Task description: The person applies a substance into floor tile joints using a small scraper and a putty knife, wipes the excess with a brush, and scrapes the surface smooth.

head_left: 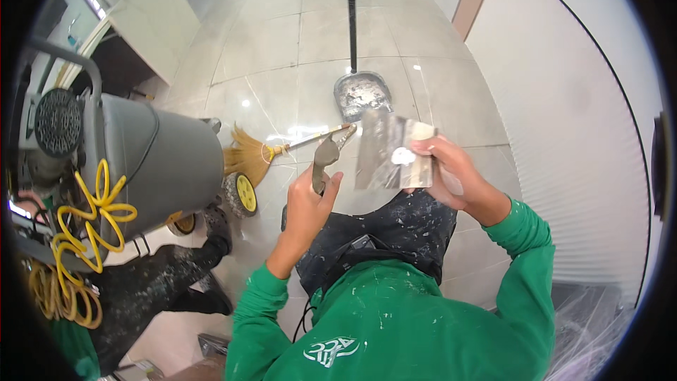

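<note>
My left hand (308, 204) is closed round a small grey hand tool (326, 154), bulged in the middle and narrowing toward its tip; it resembles a putty knife, though its exact kind is unclear. My right hand (455, 173) grips a wide, flat metal scraper (379, 149) by its right side, thumb on top. A lump of white putty (403, 156) sits on it near my thumb. The two tools are held apart in front of my body, above the floor.
A long-handled dustpan (362, 92) with whitish debris lies on the tiled floor ahead. To its left is a straw broom (250, 156). A grey wheeled machine (159, 155) with a coiled yellow hose (95, 219) stands left, beside another person's leg (162, 275). A white wall (564, 99) runs along the right.
</note>
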The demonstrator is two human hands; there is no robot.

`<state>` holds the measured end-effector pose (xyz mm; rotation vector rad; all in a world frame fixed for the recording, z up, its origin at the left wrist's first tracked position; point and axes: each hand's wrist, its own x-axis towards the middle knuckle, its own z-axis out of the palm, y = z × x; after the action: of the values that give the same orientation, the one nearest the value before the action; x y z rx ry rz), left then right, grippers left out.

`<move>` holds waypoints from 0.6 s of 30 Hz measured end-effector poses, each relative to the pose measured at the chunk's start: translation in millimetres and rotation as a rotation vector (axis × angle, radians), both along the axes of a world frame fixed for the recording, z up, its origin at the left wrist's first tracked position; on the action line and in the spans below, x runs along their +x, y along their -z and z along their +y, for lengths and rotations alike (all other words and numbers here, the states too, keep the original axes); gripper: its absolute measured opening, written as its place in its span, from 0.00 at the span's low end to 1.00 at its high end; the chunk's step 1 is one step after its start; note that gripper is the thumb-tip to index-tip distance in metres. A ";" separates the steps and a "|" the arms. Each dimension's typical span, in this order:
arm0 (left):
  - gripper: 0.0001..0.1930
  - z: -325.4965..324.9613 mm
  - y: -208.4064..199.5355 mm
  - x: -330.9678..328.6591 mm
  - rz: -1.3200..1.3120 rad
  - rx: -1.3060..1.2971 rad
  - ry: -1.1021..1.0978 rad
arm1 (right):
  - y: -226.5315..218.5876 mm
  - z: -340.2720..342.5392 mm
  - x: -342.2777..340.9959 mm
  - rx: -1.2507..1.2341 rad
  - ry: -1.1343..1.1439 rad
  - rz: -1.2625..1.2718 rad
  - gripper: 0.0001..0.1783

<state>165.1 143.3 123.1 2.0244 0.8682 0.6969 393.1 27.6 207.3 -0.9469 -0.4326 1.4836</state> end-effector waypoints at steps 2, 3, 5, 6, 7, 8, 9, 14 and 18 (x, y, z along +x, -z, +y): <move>0.21 -3.6 0.9 5.2 -0.068 0.210 -0.117 | -0.9 4.2 -11.2 -0.015 -0.003 0.072 0.13; 0.21 -0.9 2.6 5.8 -0.068 0.209 -0.094 | -6.1 8.6 -18.8 -0.040 -0.053 0.092 0.13; 0.37 3.7 3.9 9.4 -0.115 0.452 -0.089 | -11.2 14.9 -28.7 -0.062 -0.112 0.119 0.13; 0.37 2.5 1.6 7.9 -0.120 0.449 -0.072 | -12.0 14.6 -33.3 -0.063 -0.094 0.118 0.13; 0.39 0.8 -4.2 4.8 -0.086 0.469 -0.084 | -12.5 15.3 -37.3 -0.090 -0.095 0.098 0.13; 0.40 0.5 -7.1 2.4 -0.051 0.490 -0.096 | -12.8 16.5 -41.7 -0.119 -0.097 0.079 0.13; 0.40 1.7 -6.7 1.6 -0.052 0.490 -0.083 | -17.3 17.8 -46.8 -0.174 -0.043 0.016 0.13; 0.37 5.3 9.5 -0.9 0.174 0.518 0.003 | 4.1 10.0 -29.0 -0.142 -0.033 0.012 0.12; 0.33 2.4 77.0 -10.4 0.301 -0.294 0.167 | 44.0 -18.6 15.5 -0.093 0.080 0.277 0.17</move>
<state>154.7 145.7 46.1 1.9304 0.8998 0.1603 408.6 9.0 163.3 -0.8061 -0.1237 1.5448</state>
